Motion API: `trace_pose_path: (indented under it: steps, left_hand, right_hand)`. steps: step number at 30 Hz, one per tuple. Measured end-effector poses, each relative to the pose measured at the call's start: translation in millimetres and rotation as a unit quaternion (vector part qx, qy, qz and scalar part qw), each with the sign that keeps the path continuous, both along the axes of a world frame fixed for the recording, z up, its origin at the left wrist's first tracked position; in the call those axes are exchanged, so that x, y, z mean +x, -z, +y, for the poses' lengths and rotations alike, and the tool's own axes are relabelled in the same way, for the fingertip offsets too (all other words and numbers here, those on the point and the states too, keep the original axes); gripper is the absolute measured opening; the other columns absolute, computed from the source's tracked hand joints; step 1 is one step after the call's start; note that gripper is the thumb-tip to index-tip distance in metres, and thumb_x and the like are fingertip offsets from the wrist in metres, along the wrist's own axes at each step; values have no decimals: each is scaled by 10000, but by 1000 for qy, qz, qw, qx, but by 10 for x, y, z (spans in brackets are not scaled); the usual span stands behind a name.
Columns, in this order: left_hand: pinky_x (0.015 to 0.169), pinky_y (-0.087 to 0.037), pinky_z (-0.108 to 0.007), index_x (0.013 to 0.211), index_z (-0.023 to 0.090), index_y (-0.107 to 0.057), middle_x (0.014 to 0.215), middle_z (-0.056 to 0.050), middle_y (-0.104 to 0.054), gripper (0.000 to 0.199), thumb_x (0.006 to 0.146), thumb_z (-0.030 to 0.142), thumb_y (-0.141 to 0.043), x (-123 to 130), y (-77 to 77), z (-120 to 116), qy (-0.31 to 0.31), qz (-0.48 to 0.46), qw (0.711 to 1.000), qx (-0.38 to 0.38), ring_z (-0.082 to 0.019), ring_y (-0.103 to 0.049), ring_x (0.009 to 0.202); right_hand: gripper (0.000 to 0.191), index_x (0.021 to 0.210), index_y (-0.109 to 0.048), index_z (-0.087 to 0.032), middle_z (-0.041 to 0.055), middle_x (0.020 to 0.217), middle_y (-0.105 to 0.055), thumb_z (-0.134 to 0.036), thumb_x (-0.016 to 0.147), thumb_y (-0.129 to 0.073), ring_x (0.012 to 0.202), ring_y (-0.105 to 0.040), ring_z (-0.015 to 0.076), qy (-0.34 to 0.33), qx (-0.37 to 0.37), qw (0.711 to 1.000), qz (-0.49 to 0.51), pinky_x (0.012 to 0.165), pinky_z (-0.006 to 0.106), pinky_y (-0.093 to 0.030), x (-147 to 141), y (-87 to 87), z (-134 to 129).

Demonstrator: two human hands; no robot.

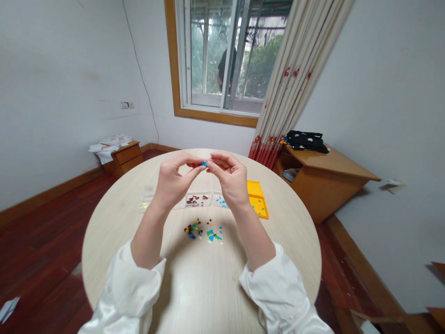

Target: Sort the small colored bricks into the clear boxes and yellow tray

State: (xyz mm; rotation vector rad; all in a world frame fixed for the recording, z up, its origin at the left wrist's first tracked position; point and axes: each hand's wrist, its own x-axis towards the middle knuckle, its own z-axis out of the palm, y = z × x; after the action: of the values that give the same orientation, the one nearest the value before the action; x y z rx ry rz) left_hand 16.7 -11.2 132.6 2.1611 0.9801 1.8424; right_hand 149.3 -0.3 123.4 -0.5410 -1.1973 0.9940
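Observation:
Raised over the far half of the table, my left hand (177, 178) and my right hand (230, 178) meet fingertip to fingertip. Between them they pinch a small blue toy brick (204, 163), mostly covered by the fingers. Below on the table lies a loose cluster of brown, yellow, green and blue bricks (193, 229). Beside it is a smaller group of blue and green bricks (213, 235). Behind the wrists stands a clear tray of brown pieces (197, 200), and next to it a clear tray of blue pieces (219, 200), partly hidden by my right arm.
A yellow open case (255, 188) with small green pieces sits right of my right wrist. Another clear tray with pale yellow pieces (143, 205) is at the left. The round table (114, 241) stands near a wooden desk (323, 181) at the right. A person (222, 69) shows beyond the window.

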Motion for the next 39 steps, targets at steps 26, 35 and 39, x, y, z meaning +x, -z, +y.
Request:
trace_pose_path:
  steps: [26,35,39]
  left_hand:
    - [682,-480,-263,772,184,-680,767,-22,-635,125,695,270,-727,18,72,126,122,-95,988,0,-123,-575,726]
    - [671,-478,-264,808,192,-698,784,-32,-639,129,721,286,-707,-8,73,127,86,-64,994,15,-127,-574,738]
    - [680,-474,-271,804,192,-696,783,-30,-634,120,718,274,-709,-30,63,118,68,-38,996,32,-131,-571,746]
  right_hand:
    - [292,778,-668,-218,-31,711,-683,-282,531,-810,669,-611,93,-110,-105,985,82,645,222,-456,-12,13,-6]
    - [285,757,-671,-215,-31,706,-686,-275,519,-814,655,-601,89,-116,-102,984,89,627,218,-447,-13,19,6]
    - [290,756,-675,-214,-26,686,-680,-290,515,-817,637,-592,91,-110,-98,986,74,619,226,-445,-1,29,18]
